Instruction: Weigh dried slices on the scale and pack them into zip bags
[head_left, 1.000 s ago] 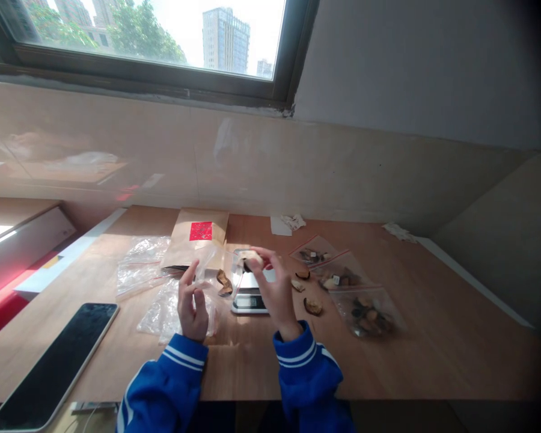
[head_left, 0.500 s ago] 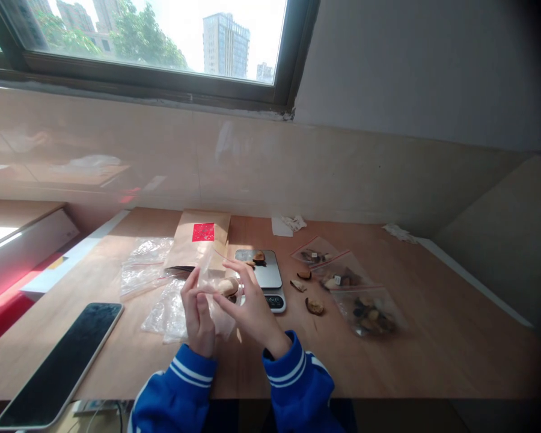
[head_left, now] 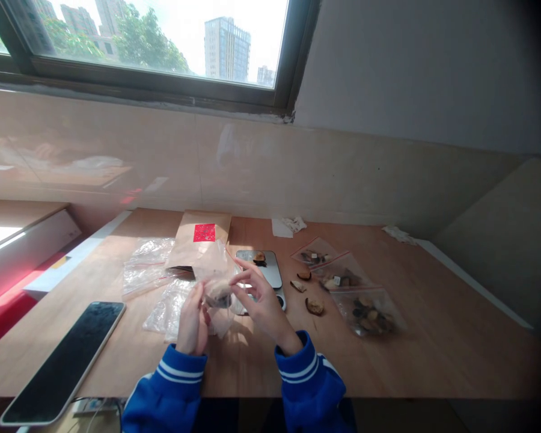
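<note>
Between my hands a clear zip bag (head_left: 216, 258) is held up, with pale and dark dried slices (head_left: 219, 296) inside its lower part. My left hand (head_left: 193, 319) grips the bag's left side, fingers curled. On the other side, my right hand (head_left: 262, 300) pinches the bag with thumb and fingertips. Just behind the right hand stands a white kitchen scale (head_left: 273, 270), its display partly covered by the hand. A brown dried slice (head_left: 259, 258) lies on its plate. Right of the scale, several loose curled slices (head_left: 314, 307) rest on the table.
Three filled zip bags (head_left: 374, 313) overlap at the right. Crumpled clear bags (head_left: 162, 310) lie at the left, beside a brown paper bag (head_left: 187, 240) with a red label. A large phone-like slab (head_left: 63, 367) reaches over the table's front left edge. Crumpled tissue (head_left: 293, 225) sits by the wall.
My hands have moved slightly apart, and the bag hangs more upright with its slices lower. My right hand has shifted right, covering more of the scale's display.
</note>
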A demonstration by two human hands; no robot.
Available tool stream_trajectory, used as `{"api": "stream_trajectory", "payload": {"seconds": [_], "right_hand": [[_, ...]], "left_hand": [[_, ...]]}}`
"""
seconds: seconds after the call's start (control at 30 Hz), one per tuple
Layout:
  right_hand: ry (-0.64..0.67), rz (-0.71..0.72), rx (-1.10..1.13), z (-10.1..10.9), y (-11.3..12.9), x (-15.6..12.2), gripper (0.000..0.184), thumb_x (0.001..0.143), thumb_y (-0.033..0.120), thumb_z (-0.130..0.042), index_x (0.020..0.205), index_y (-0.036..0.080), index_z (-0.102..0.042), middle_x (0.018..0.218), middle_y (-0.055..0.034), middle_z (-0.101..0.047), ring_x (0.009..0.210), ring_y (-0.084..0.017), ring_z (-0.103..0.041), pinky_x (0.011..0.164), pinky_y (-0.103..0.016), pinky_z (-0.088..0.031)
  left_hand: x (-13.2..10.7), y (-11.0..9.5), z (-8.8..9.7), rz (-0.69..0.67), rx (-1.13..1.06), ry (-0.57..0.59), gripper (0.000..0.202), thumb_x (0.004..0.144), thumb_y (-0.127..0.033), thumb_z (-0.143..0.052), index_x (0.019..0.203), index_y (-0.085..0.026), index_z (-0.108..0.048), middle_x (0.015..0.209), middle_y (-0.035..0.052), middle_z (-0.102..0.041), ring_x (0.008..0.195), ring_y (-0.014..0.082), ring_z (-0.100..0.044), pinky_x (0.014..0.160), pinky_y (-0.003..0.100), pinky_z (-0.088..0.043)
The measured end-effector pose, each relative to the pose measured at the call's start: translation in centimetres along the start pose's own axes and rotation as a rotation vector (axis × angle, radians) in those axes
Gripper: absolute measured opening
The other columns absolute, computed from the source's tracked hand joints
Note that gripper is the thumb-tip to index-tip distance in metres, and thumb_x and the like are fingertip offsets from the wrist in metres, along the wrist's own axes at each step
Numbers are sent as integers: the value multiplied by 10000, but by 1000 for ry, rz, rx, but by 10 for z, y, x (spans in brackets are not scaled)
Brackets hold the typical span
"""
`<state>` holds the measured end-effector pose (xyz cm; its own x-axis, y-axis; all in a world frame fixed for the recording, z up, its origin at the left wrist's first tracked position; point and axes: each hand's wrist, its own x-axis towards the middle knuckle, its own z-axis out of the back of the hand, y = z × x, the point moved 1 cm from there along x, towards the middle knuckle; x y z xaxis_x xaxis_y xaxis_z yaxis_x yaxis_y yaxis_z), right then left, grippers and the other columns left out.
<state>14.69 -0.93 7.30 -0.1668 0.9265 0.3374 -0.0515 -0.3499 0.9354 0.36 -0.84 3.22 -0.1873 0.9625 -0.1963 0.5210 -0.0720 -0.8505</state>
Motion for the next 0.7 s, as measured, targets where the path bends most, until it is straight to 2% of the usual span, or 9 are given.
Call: {"api": "stream_trajectory", "payload": {"seconds": [0.07, 0.17, 0.23, 0.33, 0.4, 0.47, 0.53, 0.6, 0.7], "right_hand": [[5, -22, 30, 2, 0, -1, 145, 869, 339, -552, 924, 224, -622, 1374, -64, -463, 1150, -196, -555, 847, -307, -524], [48, 18, 9, 3, 4, -2, 171, 871, 363, -555, 954, 232, -625, 1391, -58, -451, 1234, -213, -490, 901, -322, -505], [76, 65, -31, 5, 6, 1, 258, 885, 365, -539, 1116, 262, -589, 1389, -53, -460, 1257, -209, -468, 941, -336, -481], [-45, 147, -199, 14, -4, 13, 385, 931, 311, -451, 1314, 274, -453, 1354, -61, -499, 1217, -192, -493, 988, -364, -433], [-135, 188, -433, 22, -18, 23, 351, 920, 244, -446, 1265, 241, -506, 1320, -71, -529, 1224, -212, -462, 1032, -396, -368], [-104, 181, -688, 27, -37, 33, 325, 877, 188, -498, 1193, 223, -566, 1294, -76, -553, 1212, -244, -440, 1039, -428, -319], [-37, 155, -879, 29, -55, 39, 316, 849, 154, -531, 1152, 222, -590, 1242, -77, -592, 1188, -269, -436, 1025, -456, -289], [-5, 136, -991, 27, -66, 41, 280, 845, 147, -549, 1106, 228, -607, 1148, -73, -637, 1152, -281, -449, 1006, -479, -270], [-32, 114, -1034, 25, -72, 41, 203, 846, 174, -576, 1033, 237, -627, 1019, -63, -663, 1063, -281, -489, 953, -485, -298]], "left_hand": [[2, -1, 4, -40, -61, -72, 289, 809, -379, -600, 1011, -172, -597, 971, 54, -684, 845, 167, -657, 725, 281, -544], [3, 1, 5, 20, -136, -36, 327, 860, -451, -499, 1024, -186, -599, 931, 55, -691, 846, 179, -659, 713, 301, -553], [3, 4, 2, 110, -148, 36, 446, 885, -518, -401, 1076, -166, -598, 929, 85, -695, 854, 210, -663, 698, 340, -562], [6, 10, -4, 181, -178, 66, 494, 914, -499, -339, 1113, -123, -591, 968, 118, -692, 879, 222, -664, 726, 350, -563], [11, 15, -6, 175, -230, 51, 445, 929, -439, -352, 1126, -113, -582, 1002, 121, -686, 891, 215, -666, 763, 340, -558], [16, 20, -6, 175, -286, 48, 392, 925, -411, -392, 1124, -128, -576, 954, 105, -689, 828, 211, -674, 727, 330, -561], [19, 26, -5, 187, -328, 67, 347, 898, -414, -466, 1097, -154, -578, 849, 76, -686, 715, 202, -671, 626, 307, -557], [20, 31, -1, 195, -359, 77, 329, 861, -417, -541, 1081, -176, -576, 793, 55, -677, 633, 184, -654, 560, 278, -538], [18, 36, 3, 283, -411, 93, 385, 827, -431, -592, 1131, -196, -564, 813, 48, -683, 610, 164, -637, 576, 271, -537]]}}
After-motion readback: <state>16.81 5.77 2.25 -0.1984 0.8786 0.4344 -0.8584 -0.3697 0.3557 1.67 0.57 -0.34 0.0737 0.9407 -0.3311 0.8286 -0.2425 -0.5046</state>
